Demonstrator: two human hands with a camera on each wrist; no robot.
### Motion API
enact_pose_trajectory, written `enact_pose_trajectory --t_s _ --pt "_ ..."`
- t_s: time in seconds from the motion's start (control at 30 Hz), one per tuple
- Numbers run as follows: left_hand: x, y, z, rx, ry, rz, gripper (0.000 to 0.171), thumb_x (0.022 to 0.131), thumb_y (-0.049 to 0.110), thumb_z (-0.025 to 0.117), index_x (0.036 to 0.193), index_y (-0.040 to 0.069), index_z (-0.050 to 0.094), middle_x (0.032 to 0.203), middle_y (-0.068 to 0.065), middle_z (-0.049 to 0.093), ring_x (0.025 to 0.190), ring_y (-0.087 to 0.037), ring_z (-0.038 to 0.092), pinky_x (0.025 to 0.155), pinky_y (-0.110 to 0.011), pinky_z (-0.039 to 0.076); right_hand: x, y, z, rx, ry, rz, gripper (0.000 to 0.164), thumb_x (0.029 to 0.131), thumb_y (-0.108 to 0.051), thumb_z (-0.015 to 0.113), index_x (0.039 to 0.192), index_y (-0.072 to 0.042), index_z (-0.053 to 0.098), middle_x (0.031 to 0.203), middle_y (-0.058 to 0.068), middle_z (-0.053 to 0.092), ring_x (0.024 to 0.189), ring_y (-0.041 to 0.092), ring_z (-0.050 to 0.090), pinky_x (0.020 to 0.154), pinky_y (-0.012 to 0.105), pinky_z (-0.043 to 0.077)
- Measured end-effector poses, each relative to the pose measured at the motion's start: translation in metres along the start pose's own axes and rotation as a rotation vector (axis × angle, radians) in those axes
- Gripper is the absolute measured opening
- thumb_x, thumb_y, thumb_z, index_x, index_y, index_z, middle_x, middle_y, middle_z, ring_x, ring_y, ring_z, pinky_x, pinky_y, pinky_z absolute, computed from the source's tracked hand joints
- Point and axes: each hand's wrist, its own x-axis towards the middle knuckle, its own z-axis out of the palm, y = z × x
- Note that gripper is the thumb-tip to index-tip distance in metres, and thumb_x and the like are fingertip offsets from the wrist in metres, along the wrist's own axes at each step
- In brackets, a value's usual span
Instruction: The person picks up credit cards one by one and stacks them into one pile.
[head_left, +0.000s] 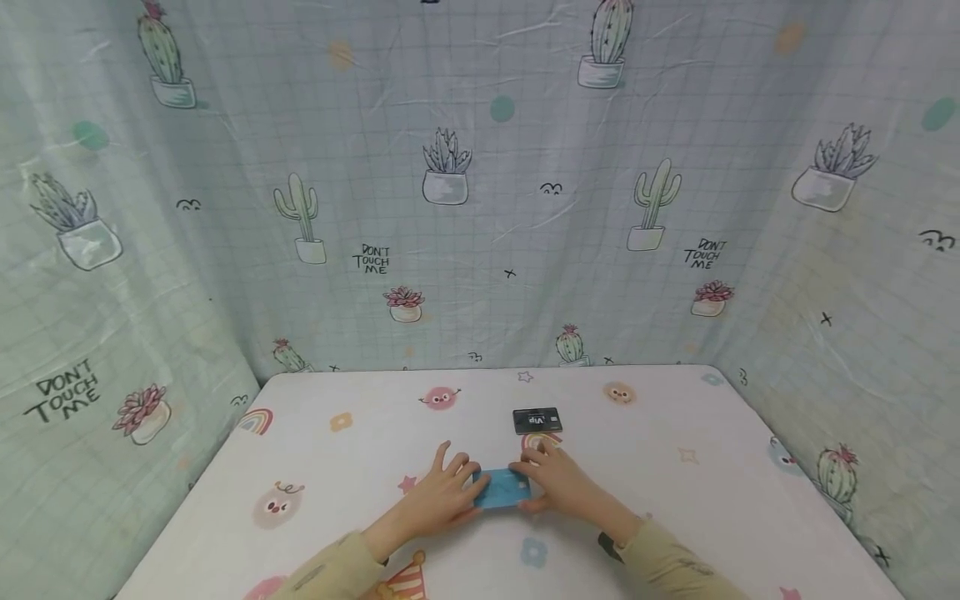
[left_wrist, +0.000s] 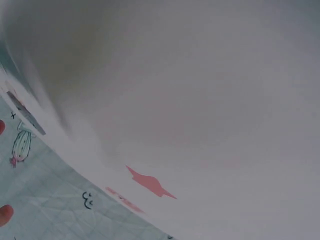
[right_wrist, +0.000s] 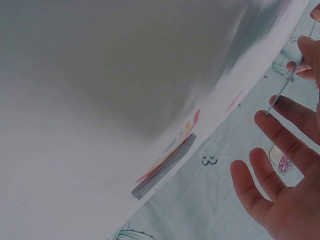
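Between both hands is a blue card (head_left: 501, 489), its face toward the head camera. My left hand (head_left: 442, 493) pinches its left end, with the index finger lifted off. At the opposite end my right hand (head_left: 558, 479) grips the card between thumb and fingers. Edge-on, the card (right_wrist: 286, 86) shows as a thin line in the right wrist view, with the right hand's fingers (right_wrist: 287, 142) against it. Only fingertips (left_wrist: 5, 215) of the left hand enter the left wrist view. A black card (head_left: 537, 421) marked "Vip" lies flat beyond the hands.
The white table (head_left: 637, 467) carries printed cartoon shapes. A patterned curtain (head_left: 480, 233) surrounds its back and sides. Near the right sleeve (head_left: 667, 560), a small dark object (head_left: 609, 546) is partly covered by the forearm.
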Motion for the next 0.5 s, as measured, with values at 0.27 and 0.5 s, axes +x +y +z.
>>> enact_pose_trajectory --t_s 0.27,0.5 --pt "0.018 0.001 0.002 0.002 0.015 0.006 0.043 0.082 0.046 0.055 0.116 0.019 0.056 0.104 -0.001 0.054 0.1 -0.019 0.044 0.091 -0.056 0.034 -0.006 0.018 0.001 0.026 0.034 -0.01 0.055 0.073 -0.05 0.065 0.115 -0.015 0.058 0.105 0.001 0.056 0.092 0.023 0.046 0.077 0.037 0.045" --pt "0.032 0.001 0.007 -0.008 -0.021 -0.016 0.043 0.083 0.047 0.054 0.117 0.02 0.055 0.106 -0.001 0.055 0.101 -0.019 0.045 0.093 -0.055 0.033 -0.006 0.032 0.003 0.034 0.001 0.022 0.055 0.069 -0.043 0.07 0.115 -0.014 0.06 0.104 -0.002 0.055 0.088 0.014 0.04 0.071 0.029 0.042"
